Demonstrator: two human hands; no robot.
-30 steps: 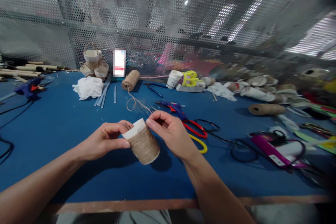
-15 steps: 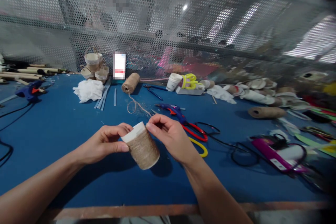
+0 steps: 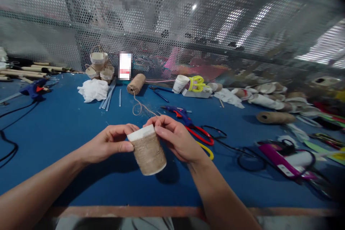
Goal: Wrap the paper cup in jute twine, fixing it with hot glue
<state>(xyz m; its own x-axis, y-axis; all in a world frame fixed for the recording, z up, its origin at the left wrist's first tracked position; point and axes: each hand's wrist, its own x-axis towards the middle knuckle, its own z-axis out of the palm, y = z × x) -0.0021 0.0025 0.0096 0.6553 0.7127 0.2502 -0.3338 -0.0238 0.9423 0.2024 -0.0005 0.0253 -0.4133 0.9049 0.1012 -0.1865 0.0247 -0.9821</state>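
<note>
A paper cup (image 3: 149, 151) wrapped in brown twine tilts above the blue table, its white rim band bare at the top. My left hand (image 3: 114, 140) grips the cup's left edge, thumb outside and fingers behind the rim. On the other side my right hand (image 3: 172, 134) pinches the twine (image 3: 142, 106) by the rim, its fingers partly behind the cup. That strand runs back in a loop to a twine spool (image 3: 136, 83) lying on its side.
Beyond my right hand lie a blue glue gun (image 3: 179, 112) and red-handled scissors (image 3: 202, 136). A purple device (image 3: 283, 161) with black cable sits at right. Clear glue sticks (image 3: 108, 97), white cloth (image 3: 93, 90) and small twine baskets (image 3: 98, 66) stand at back left.
The cup has turned slightly more upright, with its rim facing me less. My right hand's fingers have shifted behind the rim with the twine. The view has moved a little.
</note>
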